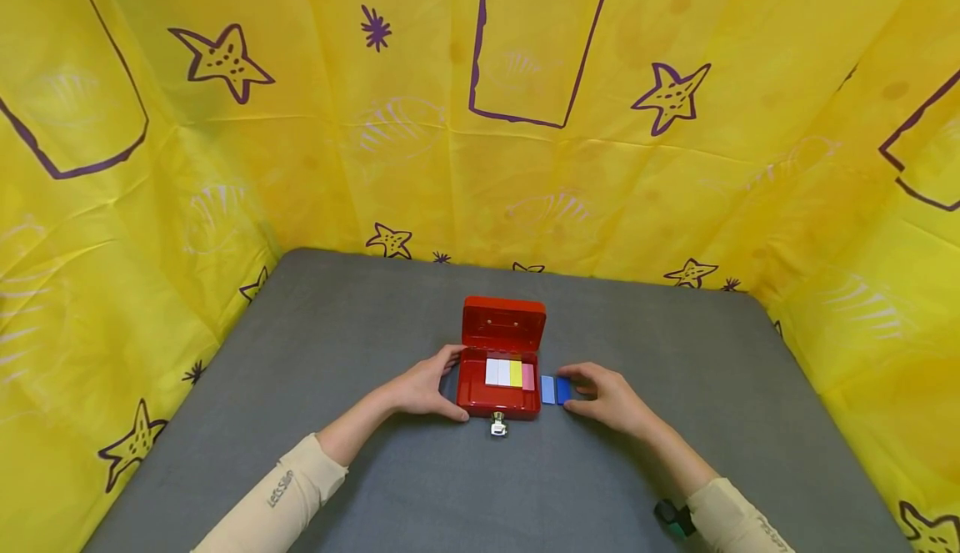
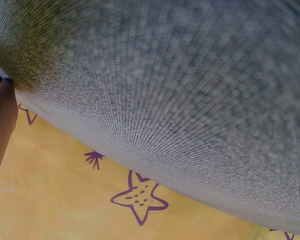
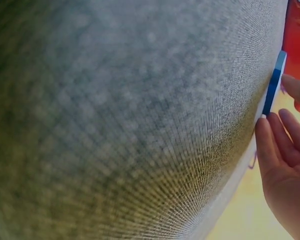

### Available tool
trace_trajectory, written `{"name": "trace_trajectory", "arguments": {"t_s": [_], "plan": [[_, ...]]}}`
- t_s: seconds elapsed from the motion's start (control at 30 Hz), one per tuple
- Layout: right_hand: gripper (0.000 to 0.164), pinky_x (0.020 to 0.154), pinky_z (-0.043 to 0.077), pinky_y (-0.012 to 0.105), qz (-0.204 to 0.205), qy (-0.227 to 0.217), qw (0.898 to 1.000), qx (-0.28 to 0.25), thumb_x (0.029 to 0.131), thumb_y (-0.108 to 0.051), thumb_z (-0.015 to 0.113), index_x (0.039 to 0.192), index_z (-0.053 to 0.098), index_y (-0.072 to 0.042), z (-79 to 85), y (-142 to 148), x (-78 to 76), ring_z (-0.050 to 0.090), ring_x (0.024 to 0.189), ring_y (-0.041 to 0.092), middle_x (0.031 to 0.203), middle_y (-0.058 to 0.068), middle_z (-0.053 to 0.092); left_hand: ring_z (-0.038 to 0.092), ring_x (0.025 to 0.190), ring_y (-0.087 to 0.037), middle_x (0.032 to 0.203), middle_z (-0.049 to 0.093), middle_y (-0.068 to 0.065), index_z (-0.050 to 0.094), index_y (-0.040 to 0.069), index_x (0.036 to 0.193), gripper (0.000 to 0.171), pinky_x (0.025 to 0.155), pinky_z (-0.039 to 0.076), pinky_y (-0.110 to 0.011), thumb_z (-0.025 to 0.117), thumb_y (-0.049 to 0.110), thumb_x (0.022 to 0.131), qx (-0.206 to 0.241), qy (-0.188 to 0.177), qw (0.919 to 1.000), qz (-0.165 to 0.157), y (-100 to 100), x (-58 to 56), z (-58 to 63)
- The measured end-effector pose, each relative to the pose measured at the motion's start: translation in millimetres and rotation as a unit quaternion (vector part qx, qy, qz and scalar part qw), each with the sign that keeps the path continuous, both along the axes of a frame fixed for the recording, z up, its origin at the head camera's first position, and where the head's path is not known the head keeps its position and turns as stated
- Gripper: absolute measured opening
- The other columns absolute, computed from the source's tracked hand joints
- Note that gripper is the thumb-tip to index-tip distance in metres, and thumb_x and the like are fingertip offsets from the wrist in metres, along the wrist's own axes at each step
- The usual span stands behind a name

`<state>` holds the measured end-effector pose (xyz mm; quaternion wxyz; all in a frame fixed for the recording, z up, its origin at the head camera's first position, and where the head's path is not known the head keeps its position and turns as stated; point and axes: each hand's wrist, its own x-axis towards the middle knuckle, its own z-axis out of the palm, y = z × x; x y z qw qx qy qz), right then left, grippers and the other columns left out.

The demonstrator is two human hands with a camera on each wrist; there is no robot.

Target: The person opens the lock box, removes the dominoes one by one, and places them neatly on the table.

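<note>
A red metal cash box (image 1: 472,394) stands on the grey table with its lid (image 1: 504,325) raised. Inside, white blocks (image 1: 498,372), a yellow block (image 1: 515,374) and a pink block (image 1: 528,377) lie side by side. My left hand (image 1: 423,386) holds the box's left side, thumb at the front corner and fingers at the back. Just right of the box lie a light blue block (image 1: 548,389) and a dark blue block (image 1: 563,390). My right hand (image 1: 611,399) pinches the dark blue block between thumb and fingers; the right wrist view shows fingertips (image 3: 262,122) at its end.
A metal latch (image 1: 498,425) sticks out at the box's front. Grey cloth covers the table (image 1: 360,311). Yellow patterned curtains (image 1: 420,178) enclose its back and sides. A dark band (image 1: 673,518) sits at the right wrist.
</note>
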<state>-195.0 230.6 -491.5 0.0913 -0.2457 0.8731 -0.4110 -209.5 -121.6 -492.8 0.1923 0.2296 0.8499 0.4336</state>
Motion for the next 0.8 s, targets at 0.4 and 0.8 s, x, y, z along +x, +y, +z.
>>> {"name": "trace_trajectory", "arguments": {"t_s": [0.4, 0.8], "plan": [[0.043, 0.091, 0.052, 0.043, -0.036, -0.022, 0.999, -0.016, 0.088, -0.015, 0.073, 0.127, 0.06, -0.005, 6.7, 0.7, 2.5, 0.057, 0.116, 0.032, 0.126, 0.012, 0.061, 0.04, 0.135, -0.032, 0.149, 0.038, -0.014, 0.027, 0.005, 0.147, 0.1, 0.111, 0.034, -0.045, 0.087, 0.027, 0.071, 0.0, -0.003, 1.0, 0.004, 0.4, 1.1, 0.7], [0.034, 0.093, 0.051, 0.046, -0.098, -0.037, 0.994, -0.017, 0.091, -0.021, 0.069, 0.123, 0.065, -0.009, 6.6, 1.9, 1.5, 0.061, 0.108, 0.026, 0.12, 0.007, 0.066, 0.039, 0.135, -0.03, 0.149, 0.038, -0.013, 0.026, 0.006, 0.148, 0.1, 0.112, 0.034, -0.044, 0.087, 0.027, 0.071, -0.005, -0.005, 1.0, 0.001, -0.1, 0.8, 2.0]]}}
